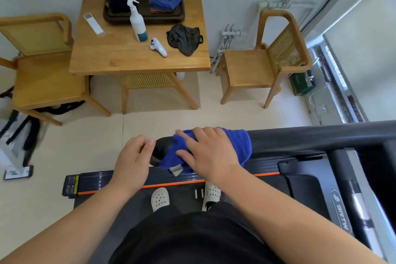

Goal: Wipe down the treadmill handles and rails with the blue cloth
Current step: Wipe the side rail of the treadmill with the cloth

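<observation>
A blue cloth (237,146) is draped over the left end of the treadmill's black handrail (310,137). My right hand (207,150) lies flat on top of the cloth with straight fingers, pressing it onto the rail. My left hand (134,156) sits just left of the rail's rounded end (159,152), fingers loosely curled, thumb tip near the end cap; whether it touches is unclear. The treadmill deck with an orange stripe (171,183) lies below, and my feet in white clogs stand on the belt.
A wooden table (120,58) ahead holds a spray bottle (138,21), a dark tray (120,9) with folded blue cloths, a black cloth (184,37), and white remotes. Wooden chairs stand left (40,75) and right (267,60). The treadmill console post (347,188) is at right.
</observation>
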